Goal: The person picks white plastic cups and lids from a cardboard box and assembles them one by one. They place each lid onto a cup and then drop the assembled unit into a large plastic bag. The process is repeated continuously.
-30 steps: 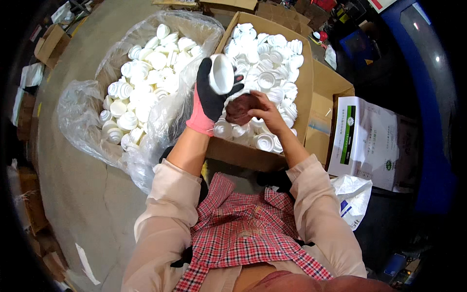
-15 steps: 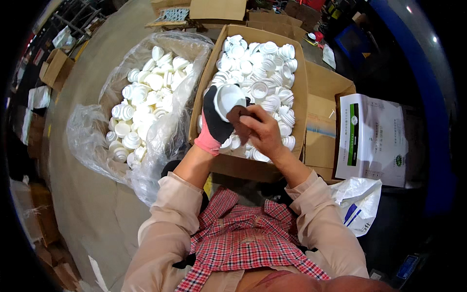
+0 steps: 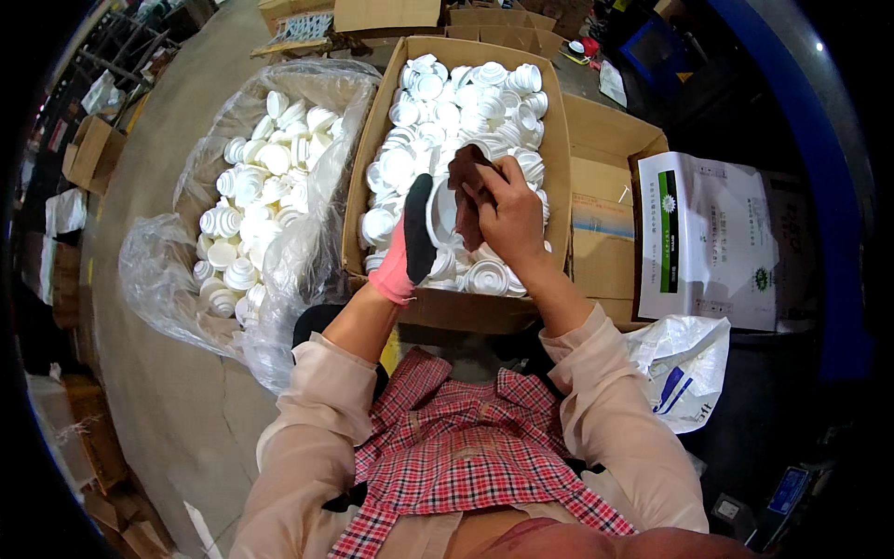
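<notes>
My left hand (image 3: 415, 244), in a pink and black glove, grips a round, hollow white plastic part (image 3: 441, 212) above the cardboard box (image 3: 558, 140). Its opening is turned toward my right side. Bare and closed, my right hand (image 3: 512, 212) pinches a dark brown cloth (image 3: 467, 171) against the part's rim. The cloth and fingers cover some of the part. Beneath both hands, the box is filled with many ribbed white plastic parts (image 3: 486, 278).
Left of the box stands a clear plastic bag (image 3: 154, 256) holding more white parts (image 3: 250, 191). On the right are an open carton (image 3: 596, 168), a white printed sheet or carton (image 3: 717, 242) and a white sack (image 3: 684, 363). Flattened cardboard (image 3: 386, 14) lies at the back.
The white part has turned, so less of its inside shows. My right hand and the cloth have moved up along its rim. The whole view has shifted slightly.
</notes>
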`<state>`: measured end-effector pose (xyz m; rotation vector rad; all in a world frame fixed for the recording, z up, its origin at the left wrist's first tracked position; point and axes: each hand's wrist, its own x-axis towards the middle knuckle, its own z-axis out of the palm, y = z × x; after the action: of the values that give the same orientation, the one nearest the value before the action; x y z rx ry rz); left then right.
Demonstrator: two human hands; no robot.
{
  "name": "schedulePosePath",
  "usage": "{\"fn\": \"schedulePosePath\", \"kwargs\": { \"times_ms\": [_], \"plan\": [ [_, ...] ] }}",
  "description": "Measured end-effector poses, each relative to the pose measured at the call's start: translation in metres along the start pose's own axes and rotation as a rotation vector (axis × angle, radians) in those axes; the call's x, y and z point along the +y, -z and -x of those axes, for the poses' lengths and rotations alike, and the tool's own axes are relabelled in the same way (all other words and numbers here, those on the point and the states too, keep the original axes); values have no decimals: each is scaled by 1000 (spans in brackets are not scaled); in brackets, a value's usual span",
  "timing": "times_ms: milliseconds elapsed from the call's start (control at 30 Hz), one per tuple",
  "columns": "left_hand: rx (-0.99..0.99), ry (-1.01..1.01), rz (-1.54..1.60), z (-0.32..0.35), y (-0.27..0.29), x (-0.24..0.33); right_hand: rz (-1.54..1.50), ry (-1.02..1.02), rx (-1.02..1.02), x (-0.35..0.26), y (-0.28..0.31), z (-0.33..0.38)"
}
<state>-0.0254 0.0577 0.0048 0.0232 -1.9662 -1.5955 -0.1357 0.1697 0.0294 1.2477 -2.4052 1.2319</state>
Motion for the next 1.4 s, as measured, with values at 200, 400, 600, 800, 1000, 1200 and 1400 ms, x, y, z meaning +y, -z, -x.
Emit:
{"fn": "schedulePosePath", "kwargs": {
  "times_ms": [200,400,600,800,1000,1200,1400],
  "plan": [
    [211,127,11,8,2,-46,-25,-253,-278,-2,-44,33],
    [131,213,-12,9,45,-75,-379,-166,-617,11,-44,44],
    [127,440,-566,-7,62,-69,184,-364,-650,101,-54,66],
    [131,404,-329,-12,52,-55,427,-491,-757,114,-67,65],
    [164,438,178,-17,48,-42,-145,112,-382,24,-15,27],
    [-135,61,116,-8,52,-47,-409,114,-333,-12,-12,24],
    [-43,8,8,-2,29,-35,-250,31,-199,-13,-13,22]
  ]
}}
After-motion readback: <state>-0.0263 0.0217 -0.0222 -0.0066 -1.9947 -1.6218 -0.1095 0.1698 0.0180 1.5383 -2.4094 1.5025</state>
